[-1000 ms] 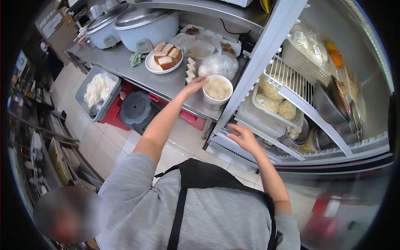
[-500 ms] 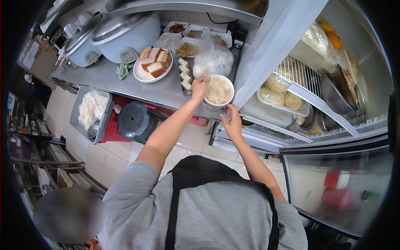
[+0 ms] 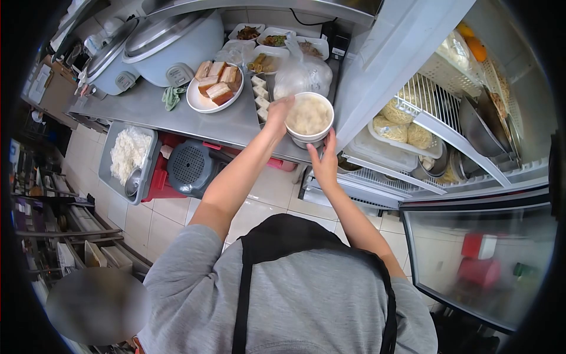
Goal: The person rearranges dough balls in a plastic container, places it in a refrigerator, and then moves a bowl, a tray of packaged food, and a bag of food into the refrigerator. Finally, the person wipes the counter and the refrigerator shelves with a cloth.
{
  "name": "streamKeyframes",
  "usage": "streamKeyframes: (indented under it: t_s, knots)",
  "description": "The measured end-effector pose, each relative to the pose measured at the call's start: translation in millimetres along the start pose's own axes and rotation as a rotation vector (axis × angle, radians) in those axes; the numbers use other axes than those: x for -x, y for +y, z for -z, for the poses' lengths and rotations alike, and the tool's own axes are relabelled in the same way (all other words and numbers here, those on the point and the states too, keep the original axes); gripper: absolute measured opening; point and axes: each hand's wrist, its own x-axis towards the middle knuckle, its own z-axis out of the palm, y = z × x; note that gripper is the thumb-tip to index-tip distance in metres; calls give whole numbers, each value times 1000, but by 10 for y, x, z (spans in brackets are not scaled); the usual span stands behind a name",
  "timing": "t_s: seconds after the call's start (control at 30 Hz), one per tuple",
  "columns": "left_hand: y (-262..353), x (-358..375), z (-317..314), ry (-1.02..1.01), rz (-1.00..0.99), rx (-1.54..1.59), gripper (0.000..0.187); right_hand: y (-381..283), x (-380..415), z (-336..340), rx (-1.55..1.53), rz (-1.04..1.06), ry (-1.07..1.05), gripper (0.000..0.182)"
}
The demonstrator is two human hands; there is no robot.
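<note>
A white round bowl [image 3: 310,115] of pale, lumpy food stands near the front edge of the steel counter, on top of a greyish-silver container [image 3: 305,140]. My left hand [image 3: 279,112] is closed at the bowl's left rim, its fingertips slightly blurred. At the lower right, my right hand [image 3: 325,158] cups the side of the bowl, thumb and fingers on either side of its lower part. Just behind the bowl lies a knotted clear plastic bag [image 3: 302,74]. A narrow metal tray with white blocks [image 3: 261,97] is beside my left hand.
A white plate [image 3: 203,106] with browned meat chunks sits left, before two large rice cookers [image 3: 171,50]. Small food trays [image 3: 274,38] stand behind. An open fridge [image 3: 451,127] with shelves is at right, its glass door [image 3: 483,259] swung out. A grey tub [image 3: 112,165] stands below.
My right hand has come up from below the bowl and now touches its side. The bowl sits slightly farther from me, with my left hand still at its rim.
</note>
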Motion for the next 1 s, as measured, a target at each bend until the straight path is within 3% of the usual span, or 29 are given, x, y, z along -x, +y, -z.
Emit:
streamKeyframes:
  t_s: [0.07, 0.17, 0.4, 0.5, 0.6, 0.67, 0.73, 0.77, 0.8, 0.87, 0.9, 0.97, 1.0]
  knots:
    - [-31, 29, 75, -103, 50, 105, 22, 89, -6, -54, 22, -35, 26, 69]
    - [41, 116, 79, -75, 79, 97, 24, 155, 18, -68, 74, -154, -43, 68]
    - [591, 155, 16, -50, -102, 2, 23, -365, -33, 235, 144, -32, -90, 69]
    - [909, 192, 76, -224, -69, 71, 17, -690, -78, 507, 201, 389, -52, 77]
    - [1112, 653, -128, -369, -66, -31, 20, -1004, -101, 740, 173, 494, -144, 76]
    - [1149, 882, -340, -449, 38, -52, 22, -1202, -88, 957, 170, 666, -14, 58]
    - [1279, 1262, -667, -475, -1, -67, 24, -1387, -40, 1290, 183, 641, -5, 45]
    - [1331, 1410, -773, -569, -30, -74, 40, -1478, 3, 1458, 183, 620, -4, 49]
    - [1385, 1546, -898, -613, -43, -69, 40, -1576, 46, 1622, 174, 595, -11, 53]
    - [1471, 1818, -1161, -854, -359, -156, 77, -1789, 106, 2038, 101, 548, -6, 54]
    - [1527, 1915, -1292, -877, -370, -152, 77, -1907, 140, 2248, 0, 486, -29, 55]
    - [1643, 2071, -1568, -1174, -764, -377, 114, -2182, 178, 2646, -116, 484, -8, 55]
    - [1712, 2128, -1722, -1189, -777, -370, 114, -2312, 194, 2835, -120, 509, 2, 52]
